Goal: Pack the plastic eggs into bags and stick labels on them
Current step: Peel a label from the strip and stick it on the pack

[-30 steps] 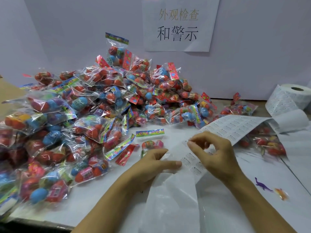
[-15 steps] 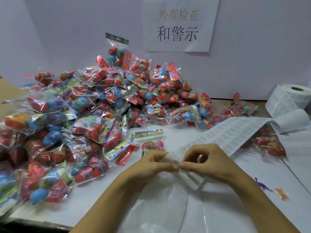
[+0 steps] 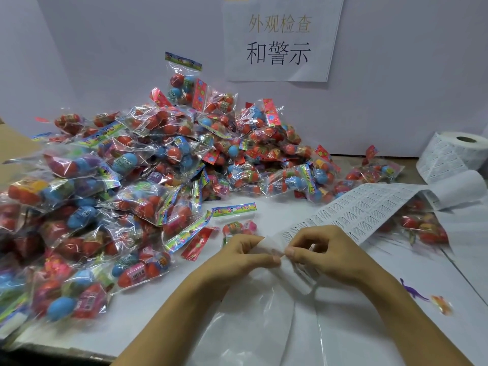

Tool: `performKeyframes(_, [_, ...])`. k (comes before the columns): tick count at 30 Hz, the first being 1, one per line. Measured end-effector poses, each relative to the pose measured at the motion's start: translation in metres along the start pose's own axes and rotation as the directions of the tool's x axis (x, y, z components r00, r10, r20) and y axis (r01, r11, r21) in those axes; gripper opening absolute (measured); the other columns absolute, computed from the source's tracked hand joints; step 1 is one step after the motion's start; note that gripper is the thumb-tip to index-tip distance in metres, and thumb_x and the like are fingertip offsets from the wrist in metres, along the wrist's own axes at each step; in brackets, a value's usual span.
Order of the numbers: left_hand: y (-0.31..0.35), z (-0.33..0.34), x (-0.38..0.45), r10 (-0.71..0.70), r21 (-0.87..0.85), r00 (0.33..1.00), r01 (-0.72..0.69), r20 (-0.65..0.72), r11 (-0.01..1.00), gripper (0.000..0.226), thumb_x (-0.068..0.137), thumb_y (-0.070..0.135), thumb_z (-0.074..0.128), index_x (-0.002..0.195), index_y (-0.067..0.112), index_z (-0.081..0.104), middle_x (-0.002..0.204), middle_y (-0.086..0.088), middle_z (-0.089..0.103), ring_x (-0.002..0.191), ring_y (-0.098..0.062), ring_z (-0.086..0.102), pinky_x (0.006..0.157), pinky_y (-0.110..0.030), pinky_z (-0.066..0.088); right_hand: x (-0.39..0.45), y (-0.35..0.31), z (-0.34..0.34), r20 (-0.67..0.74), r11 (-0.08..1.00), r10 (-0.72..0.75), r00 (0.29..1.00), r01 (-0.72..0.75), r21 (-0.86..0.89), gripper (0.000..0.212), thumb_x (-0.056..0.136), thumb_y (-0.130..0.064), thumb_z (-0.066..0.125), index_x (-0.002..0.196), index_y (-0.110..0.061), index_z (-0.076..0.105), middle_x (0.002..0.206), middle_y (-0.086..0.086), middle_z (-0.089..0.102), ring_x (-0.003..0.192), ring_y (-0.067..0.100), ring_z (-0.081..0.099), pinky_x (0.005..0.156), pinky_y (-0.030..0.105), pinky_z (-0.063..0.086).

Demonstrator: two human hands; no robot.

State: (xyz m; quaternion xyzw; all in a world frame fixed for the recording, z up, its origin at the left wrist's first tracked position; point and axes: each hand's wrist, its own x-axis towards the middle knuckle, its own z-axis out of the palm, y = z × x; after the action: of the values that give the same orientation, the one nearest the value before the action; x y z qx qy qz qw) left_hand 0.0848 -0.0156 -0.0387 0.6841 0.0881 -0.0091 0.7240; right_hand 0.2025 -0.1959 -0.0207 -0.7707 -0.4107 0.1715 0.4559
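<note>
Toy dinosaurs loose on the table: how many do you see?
2: a purple dinosaur near the right forearm, and an orange dinosaur just right of it. Others may be hidden under bags.

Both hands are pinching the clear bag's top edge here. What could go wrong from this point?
The thin clear bag could slip or tear between the left hand and right hand. The label strip lies right behind the fingers and might snag. The egg pile slopes toward the work area and could slide in.
</note>
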Motion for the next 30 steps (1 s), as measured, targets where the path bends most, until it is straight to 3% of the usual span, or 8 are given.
performKeyframes(8, [-0.005, 0.001, 0.004, 0.039, 0.026, 0.999, -0.039, 0.009, 0.999, 0.013, 0.079, 0.018, 0.074, 0.088, 0.020, 0.083, 0.086, -0.005, 0.077, 0.079, -0.015, 0.070, 0.072, -0.026, 0.054, -0.001, -0.002, 0.004, -0.085, 0.998, -0.041, 0.996, 0.037, -0.049, 0.014, 0.080, -0.013, 0.078, 0.071, -0.024, 0.076, 0.068, -0.007, 0.071, 0.062, 0.000, 0.059, 0.056, 0.015, 0.042])
performKeyframes(11, [-0.006, 0.003, 0.003, 0.077, 0.045, 0.997, -0.078, 0.020, 0.996, 0.012, 0.081, 0.018, 0.074, 0.090, 0.018, 0.081, 0.086, -0.001, 0.076, 0.078, -0.013, 0.069, 0.072, -0.025, 0.054, 0.000, -0.002, 0.003, -0.117, 0.998, -0.031, 0.993, 0.023, -0.063, 0.025, 0.080, -0.004, 0.076, 0.066, -0.023, 0.073, 0.064, -0.010, 0.068, 0.059, 0.000, 0.057, 0.056, 0.012, 0.041])
performKeyframes(15, [-0.006, 0.003, 0.006, 0.120, 0.114, 0.992, -0.116, -0.036, 0.987, 0.040, 0.079, 0.018, 0.076, 0.118, 0.011, 0.068, 0.106, -0.005, 0.077, 0.095, -0.017, 0.072, 0.086, -0.030, 0.058, 0.003, 0.000, -0.001, -0.197, 1.000, 0.021, 0.980, -0.016, 0.026, 0.030, 0.081, 0.001, 0.070, 0.060, -0.020, 0.068, 0.059, -0.009, 0.063, 0.056, 0.001, 0.052, 0.055, 0.014, 0.042])
performKeyframes(19, [-0.011, 0.003, 0.004, 0.144, 0.154, 0.989, -0.139, -0.026, 0.978, 0.077, 0.077, 0.016, 0.082, 0.139, 0.042, 0.047, 0.123, -0.003, 0.068, 0.118, -0.014, 0.065, 0.100, -0.033, 0.054, 0.005, 0.001, -0.005, -0.331, 0.966, 0.073, 0.941, 0.016, 0.259, 0.029, 0.085, -0.002, 0.068, 0.061, -0.018, 0.068, 0.052, -0.008, 0.054, 0.050, 0.003, 0.046, 0.049, 0.014, 0.039])
performKeyframes(21, [-0.014, 0.005, 0.004, 0.185, 0.289, 0.982, -0.190, 0.044, 0.938, 0.060, 0.083, 0.017, 0.081, 0.127, 0.048, 0.055, 0.115, 0.018, 0.068, 0.112, 0.002, 0.064, 0.096, -0.018, 0.049, 0.005, 0.003, -0.008, -0.424, 0.933, 0.105, 0.899, 0.058, 0.354, 0.031, 0.087, -0.006, 0.069, 0.060, -0.020, 0.068, 0.051, -0.008, 0.051, 0.049, 0.003, 0.044, 0.048, 0.014, 0.038])
performKeyframes(23, [-0.016, 0.009, 0.006, 0.249, 0.449, 0.966, -0.252, 0.067, 0.858, 0.034, 0.085, 0.027, 0.080, 0.112, 0.041, 0.066, 0.124, 0.026, 0.060, 0.122, 0.003, 0.056, 0.102, -0.017, 0.043, 0.005, 0.004, -0.008, -0.475, 0.936, 0.119, 0.872, 0.061, 0.348, 0.029, 0.089, -0.008, 0.069, 0.063, -0.021, 0.070, 0.053, -0.008, 0.054, 0.051, 0.004, 0.048, 0.052, 0.016, 0.041])
performKeyframes(27, [-0.020, 0.015, 0.006, 0.311, 0.468, 0.945, -0.321, 0.100, 0.823, 0.022, 0.090, 0.034, 0.078, 0.112, 0.032, 0.075, 0.154, 0.025, 0.039, 0.138, 0.006, 0.044, 0.113, -0.024, 0.041, 0.004, 0.003, -0.001, -0.497, 0.972, 0.064, 0.865, 0.059, 0.229, 0.019, 0.088, -0.015, 0.071, 0.070, -0.021, 0.073, 0.062, -0.007, 0.064, 0.060, 0.003, 0.056, 0.060, 0.020, 0.048])
performKeyframes(30, [-0.013, 0.015, 0.006, 0.325, 0.384, 0.946, -0.308, 0.024, 0.870, 0.030, 0.096, 0.041, 0.067, 0.118, 0.024, 0.076, 0.138, 0.015, 0.062, 0.128, 0.002, 0.056, 0.108, -0.024, 0.047, 0.001, 0.000, 0.008, -0.526, 0.993, -0.098, 0.845, 0.119, 0.006, 0.017, 0.086, -0.014, 0.074, 0.072, -0.023, 0.071, 0.067, -0.011, 0.068, 0.062, 0.006, 0.060, 0.057, 0.020, 0.047])
